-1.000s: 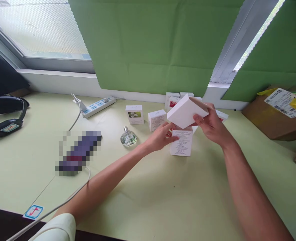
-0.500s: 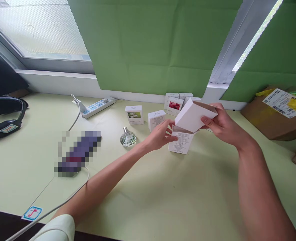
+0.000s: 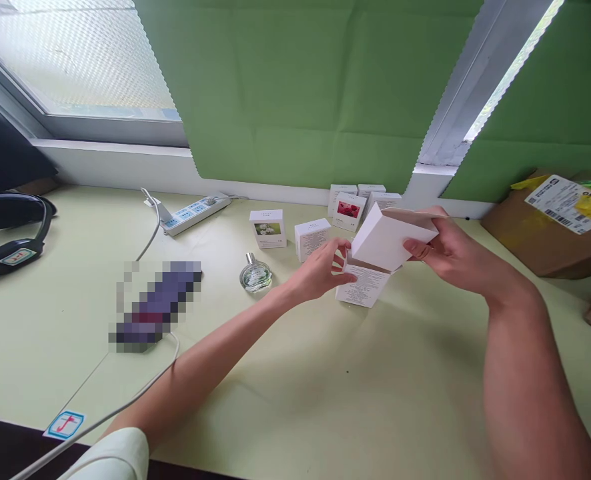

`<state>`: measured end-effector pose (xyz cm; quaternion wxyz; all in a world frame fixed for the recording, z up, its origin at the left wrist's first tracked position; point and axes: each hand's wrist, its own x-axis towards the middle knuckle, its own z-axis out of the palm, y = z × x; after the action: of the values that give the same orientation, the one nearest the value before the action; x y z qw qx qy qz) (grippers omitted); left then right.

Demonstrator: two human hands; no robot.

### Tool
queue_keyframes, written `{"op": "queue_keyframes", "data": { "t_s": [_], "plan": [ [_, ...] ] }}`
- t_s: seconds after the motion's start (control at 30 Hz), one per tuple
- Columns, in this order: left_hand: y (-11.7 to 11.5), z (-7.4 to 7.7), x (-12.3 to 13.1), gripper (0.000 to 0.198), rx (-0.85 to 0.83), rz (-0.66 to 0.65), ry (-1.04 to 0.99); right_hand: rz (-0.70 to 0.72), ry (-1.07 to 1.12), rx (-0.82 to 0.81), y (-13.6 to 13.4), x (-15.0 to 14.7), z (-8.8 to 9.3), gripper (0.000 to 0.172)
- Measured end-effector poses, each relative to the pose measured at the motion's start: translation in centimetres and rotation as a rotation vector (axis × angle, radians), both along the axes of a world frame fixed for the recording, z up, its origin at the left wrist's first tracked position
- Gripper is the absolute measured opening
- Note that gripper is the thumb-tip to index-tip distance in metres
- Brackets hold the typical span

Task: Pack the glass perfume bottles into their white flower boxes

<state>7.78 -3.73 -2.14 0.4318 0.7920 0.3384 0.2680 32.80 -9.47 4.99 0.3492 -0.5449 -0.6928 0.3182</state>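
My left hand (image 3: 320,272) grips the left side of a white printed box (image 3: 363,287) standing on the table. Above that box, my right hand (image 3: 448,248) holds a plain white carton piece (image 3: 393,239), tilted, with its lower edge at the printed box's top. A second white printed box (image 3: 312,239) is just behind my left hand. Left of it stand a box with a white flower picture (image 3: 268,229) and a round glass bottle (image 3: 256,275). The box with a red picture (image 3: 348,211) is behind, among several white boxes.
A power strip (image 3: 195,213) lies near the window sill. A blurred dark object (image 3: 160,307) and a white cable (image 3: 125,403) are on the left, with a black headset (image 3: 15,233) beyond. A brown carton (image 3: 550,233) sits at the right.
My right hand and the carton piece have moved slightly to the right, and the piece has tilted a little. My left hand and the box it holds have hardly moved.
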Motion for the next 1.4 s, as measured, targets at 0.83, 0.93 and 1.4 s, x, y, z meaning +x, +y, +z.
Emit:
{"op": "queue_keyframes", "data": {
  "t_s": [0.83,0.93,1.4],
  "plan": [
    [0.1,0.3,-0.1,0.046,0.015,-0.091,-0.039,-0.055,-0.248,-0.137,-0.9,-2.3,1.7,0.039],
    [0.0,0.5,-0.1,0.044,0.020,-0.102,-0.021,-0.036,-0.266,-0.180,-0.8,-2.0,1.3,0.041],
    [-0.2,1.2,-0.5,0.042,0.048,-0.139,-0.005,0.030,-0.191,-0.285,0.2,-0.6,-0.1,0.042]
  ]
}}
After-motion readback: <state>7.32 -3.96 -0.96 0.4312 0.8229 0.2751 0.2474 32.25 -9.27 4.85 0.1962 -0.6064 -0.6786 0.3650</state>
